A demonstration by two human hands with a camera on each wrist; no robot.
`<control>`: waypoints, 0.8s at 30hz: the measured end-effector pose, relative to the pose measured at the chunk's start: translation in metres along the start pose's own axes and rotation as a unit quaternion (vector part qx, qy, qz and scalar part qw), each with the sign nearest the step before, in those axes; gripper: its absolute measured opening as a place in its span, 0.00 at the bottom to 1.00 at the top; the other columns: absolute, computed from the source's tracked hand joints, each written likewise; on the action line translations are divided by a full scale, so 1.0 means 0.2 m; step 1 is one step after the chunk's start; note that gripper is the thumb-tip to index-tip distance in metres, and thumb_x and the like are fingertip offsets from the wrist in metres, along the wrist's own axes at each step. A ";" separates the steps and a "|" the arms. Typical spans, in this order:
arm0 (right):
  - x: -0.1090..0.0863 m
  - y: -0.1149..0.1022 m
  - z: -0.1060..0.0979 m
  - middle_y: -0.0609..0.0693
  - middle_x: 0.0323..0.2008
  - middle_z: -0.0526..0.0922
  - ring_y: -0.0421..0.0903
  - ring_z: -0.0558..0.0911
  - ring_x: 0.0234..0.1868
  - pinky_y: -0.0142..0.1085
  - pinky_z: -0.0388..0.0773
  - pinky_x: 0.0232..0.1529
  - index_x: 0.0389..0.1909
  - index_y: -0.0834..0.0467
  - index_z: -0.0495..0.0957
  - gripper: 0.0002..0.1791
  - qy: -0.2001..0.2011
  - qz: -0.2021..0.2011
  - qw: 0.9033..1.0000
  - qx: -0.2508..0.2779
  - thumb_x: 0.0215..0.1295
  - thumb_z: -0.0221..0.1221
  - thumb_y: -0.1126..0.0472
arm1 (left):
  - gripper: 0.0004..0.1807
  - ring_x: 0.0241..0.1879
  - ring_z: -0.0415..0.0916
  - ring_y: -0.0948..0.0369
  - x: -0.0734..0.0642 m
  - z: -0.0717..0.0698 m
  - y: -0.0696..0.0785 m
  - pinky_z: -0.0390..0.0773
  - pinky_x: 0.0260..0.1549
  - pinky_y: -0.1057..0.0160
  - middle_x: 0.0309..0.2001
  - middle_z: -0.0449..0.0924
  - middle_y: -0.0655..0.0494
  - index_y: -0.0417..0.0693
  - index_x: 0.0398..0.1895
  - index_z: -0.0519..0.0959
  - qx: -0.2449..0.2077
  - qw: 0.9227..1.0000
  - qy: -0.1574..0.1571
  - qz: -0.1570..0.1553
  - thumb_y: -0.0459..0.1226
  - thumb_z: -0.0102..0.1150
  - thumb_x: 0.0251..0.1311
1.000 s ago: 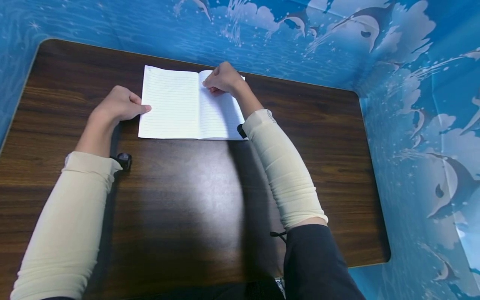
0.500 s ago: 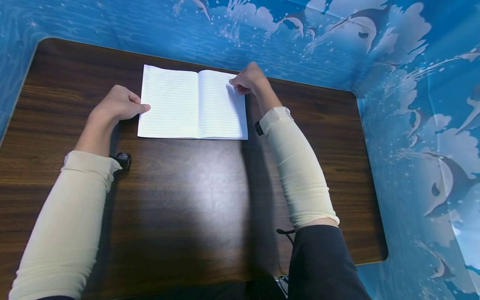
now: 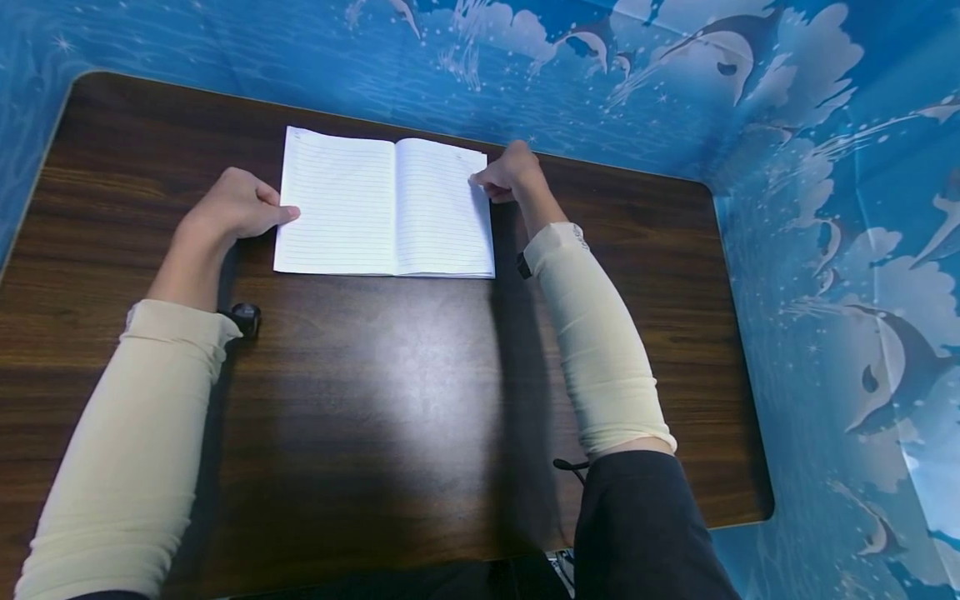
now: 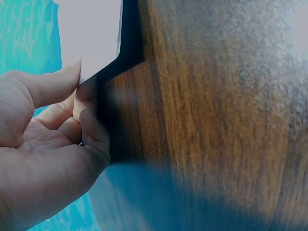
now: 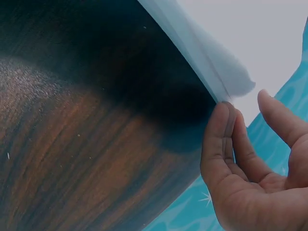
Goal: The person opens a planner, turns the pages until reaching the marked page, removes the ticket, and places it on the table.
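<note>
An open lined notebook [image 3: 337, 200] lies near the far edge of the dark wooden table, its blank ruled pages spread on both sides of the fold. My left hand [image 3: 242, 207] pinches its left edge, thumb on top of the page; in the left wrist view the fingers [image 4: 86, 96] bend beneath that edge. At the opposite edge is my right hand [image 3: 512, 177], near the upper right part of the page. The right wrist view shows its fingertips [image 5: 220, 113] touching the notebook's edge, while the thumb [image 5: 279, 115] stands apart above the paper.
Blue cloth printed with dolphins [image 3: 720, 58] hangs behind the table and along its right side. The brown tabletop [image 3: 360, 400] stretches in front of the notebook. A black cable [image 3: 572, 465] shows beside the right elbow.
My right hand has moved rightward across the right page, from near the fold to the outer edge, then slightly down. The left hand keeps its hold on the left edge.
</note>
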State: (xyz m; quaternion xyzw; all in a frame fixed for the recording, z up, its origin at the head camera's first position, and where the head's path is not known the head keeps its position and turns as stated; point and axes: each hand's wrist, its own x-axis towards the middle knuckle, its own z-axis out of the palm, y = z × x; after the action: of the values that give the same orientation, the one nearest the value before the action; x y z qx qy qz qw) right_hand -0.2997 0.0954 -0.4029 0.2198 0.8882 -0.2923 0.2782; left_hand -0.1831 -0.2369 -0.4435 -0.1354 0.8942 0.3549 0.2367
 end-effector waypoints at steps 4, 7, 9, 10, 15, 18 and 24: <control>0.00 0.02 0.04 0.48 0.39 0.79 0.40 0.83 0.38 0.33 0.87 0.52 0.66 0.58 0.79 0.28 0.023 -0.019 0.999 -0.030 0.70 0.72 0.53 | 0.21 0.35 0.63 0.52 -0.01 0.00 0.00 0.65 0.36 0.52 0.31 0.64 0.50 0.45 0.25 0.78 -0.003 1.000 0.001 -0.002 0.45 0.59 0.78; 0.01 0.03 0.07 0.49 0.38 0.77 0.40 0.84 0.37 0.33 0.87 0.49 0.63 0.58 0.77 0.28 0.047 -0.036 0.996 -0.059 0.68 0.74 0.51 | 0.19 0.37 0.64 0.50 -0.02 0.00 0.00 0.65 0.38 0.51 0.34 0.65 0.48 0.42 0.29 0.79 -0.004 1.000 0.003 -0.005 0.45 0.59 0.78; 0.01 0.03 0.09 0.49 0.38 0.75 0.41 0.85 0.36 0.32 0.88 0.48 0.63 0.58 0.77 0.29 0.063 -0.043 0.994 -0.073 0.67 0.74 0.51 | 0.19 0.38 0.64 0.49 -0.02 0.00 0.00 0.66 0.39 0.51 0.35 0.65 0.47 0.39 0.33 0.80 -0.004 1.000 0.003 -0.008 0.45 0.58 0.78; 0.01 0.03 0.10 0.49 0.39 0.75 0.41 0.85 0.36 0.32 0.87 0.47 0.62 0.57 0.76 0.29 0.068 -0.044 0.994 -0.078 0.67 0.74 0.51 | 0.18 0.39 0.64 0.49 -0.02 0.00 0.00 0.66 0.39 0.50 0.36 0.65 0.46 0.38 0.35 0.80 -0.005 1.000 0.002 -0.009 0.45 0.58 0.79; -0.04 -0.01 0.11 0.50 0.54 0.82 0.41 0.85 0.39 0.31 0.86 0.46 0.70 0.55 0.74 0.31 0.075 -0.028 0.992 -0.099 0.70 0.71 0.53 | 0.18 0.41 0.64 0.48 -0.01 0.01 0.00 0.67 0.40 0.50 0.39 0.65 0.44 0.35 0.40 0.80 -0.005 1.000 -0.001 -0.011 0.44 0.57 0.79; -0.06 -0.03 0.11 0.50 0.64 0.81 0.40 0.84 0.40 0.30 0.84 0.41 0.75 0.53 0.70 0.34 0.077 -0.023 0.990 -0.117 0.72 0.69 0.53 | 0.19 0.42 0.65 0.48 -0.01 0.01 0.00 0.67 0.40 0.49 0.39 0.66 0.44 0.34 0.42 0.80 -0.006 1.000 0.000 -0.012 0.44 0.57 0.79; -0.05 -0.02 0.14 0.50 0.64 0.82 0.41 0.88 0.43 0.31 0.86 0.47 0.73 0.53 0.72 0.30 0.085 -0.032 0.989 -0.119 0.74 0.68 0.54 | 0.20 0.43 0.65 0.46 -0.02 0.01 0.00 0.67 0.40 0.48 0.41 0.66 0.42 0.33 0.45 0.79 -0.002 1.000 -0.004 -0.018 0.45 0.57 0.79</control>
State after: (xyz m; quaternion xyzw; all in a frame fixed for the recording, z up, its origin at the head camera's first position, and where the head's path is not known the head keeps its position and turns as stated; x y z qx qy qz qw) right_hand -0.2844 0.0726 -0.4141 0.1812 0.9436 -0.1738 0.2161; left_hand -0.1793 -0.2355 -0.4435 -0.1505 0.8900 0.3531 0.2460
